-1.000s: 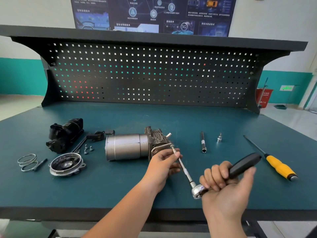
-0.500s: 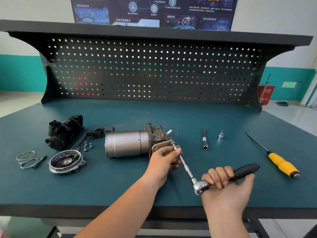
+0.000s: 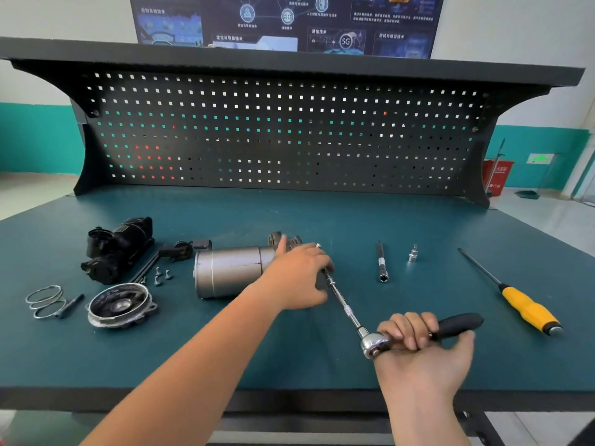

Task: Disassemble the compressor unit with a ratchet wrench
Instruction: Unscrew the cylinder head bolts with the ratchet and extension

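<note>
The compressor looks heavy and rigid, an all-metal piece that should take a firm grip without harm. Its smooth round can, though, would likely roll or twist on the counter when the ratchet is pulled. The lumpy dark block at its right end is the better hold (it has edges to brace against). The left hand grips it there, thumb over the top and fingers curled down the end, hiding the fastener. It lies on its side, a little left of centre on the counter, with its long axis running left to right. The can is dull silver with a faint seam and scuffs; the block is dark cast metal. The right hand wraps the ratchet's black handle just behind the chrome head, thumb stretched beneath. The extension runs far and left from the head to the block.
</note>
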A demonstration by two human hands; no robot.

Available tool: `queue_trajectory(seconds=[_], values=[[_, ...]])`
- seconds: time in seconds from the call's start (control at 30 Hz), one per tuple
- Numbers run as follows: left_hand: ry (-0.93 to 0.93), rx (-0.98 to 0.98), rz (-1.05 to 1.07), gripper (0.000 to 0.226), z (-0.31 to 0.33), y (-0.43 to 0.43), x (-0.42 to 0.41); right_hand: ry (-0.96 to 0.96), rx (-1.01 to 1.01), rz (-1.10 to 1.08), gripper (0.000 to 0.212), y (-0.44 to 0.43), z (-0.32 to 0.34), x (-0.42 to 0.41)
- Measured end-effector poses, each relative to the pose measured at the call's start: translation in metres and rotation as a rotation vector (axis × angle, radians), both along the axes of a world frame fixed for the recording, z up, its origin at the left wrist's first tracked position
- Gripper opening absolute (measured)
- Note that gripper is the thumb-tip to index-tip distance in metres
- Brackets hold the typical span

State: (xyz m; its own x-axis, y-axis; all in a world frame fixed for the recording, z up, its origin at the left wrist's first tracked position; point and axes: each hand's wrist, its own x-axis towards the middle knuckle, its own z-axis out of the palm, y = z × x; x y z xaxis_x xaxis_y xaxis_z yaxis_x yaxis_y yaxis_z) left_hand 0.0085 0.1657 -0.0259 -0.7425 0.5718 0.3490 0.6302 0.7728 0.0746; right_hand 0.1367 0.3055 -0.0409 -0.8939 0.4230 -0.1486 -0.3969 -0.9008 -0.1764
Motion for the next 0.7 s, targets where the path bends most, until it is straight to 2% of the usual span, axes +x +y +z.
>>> queue_trajectory(seconds=[0.07,0.13,0.23,0.33,0.4,0.47,0.53,0.6,0.7], values=[[-0.02,0.002,-0.035,0.036,-0.007,-0.002,-0.004,0.001,0.125,-0.028,0.058,-0.003,0.005,0.001],[0.007,0.07,-0.076,0.03,-0.008,-0.003,-0.006,0.018,0.343,-0.074,0.057,-0.012,0.012,0.002],[0.034,0.065,-0.123,0.029,-0.006,-0.004,-0.009,0.079,0.786,-0.088,0.048,-0.029,0.02,0.005],[0.072,0.031,-0.195,0.035,-0.009,-0.009,-0.01,0.2,1.257,-0.045,0.05,-0.043,0.026,0.005],[0.131,0.013,-0.248,0.031,-0.006,-0.012,-0.006,0.224,1.353,-0.009,0.055,-0.045,0.033,0.004],[0.216,0.053,-0.354,0.016,-0.002,-0.014,0.0,0.196,1.321,0.039,0.057,-0.042,0.041,0.001],[0.257,0.053,-0.402,0.014,-0.001,-0.016,0.001,0.14,1.203,0.09,0.054,-0.037,0.046,-0.001],[0.262,0.036,-0.383,0.019,-0.002,-0.016,0.0,0.104,0.961,0.102,0.054,-0.032,0.049,-0.002],[0.288,0.037,-0.367,0.019,-0.002,-0.014,0.003,0.11,0.421,0.029,0.051,-0.02,0.04,0.003]])
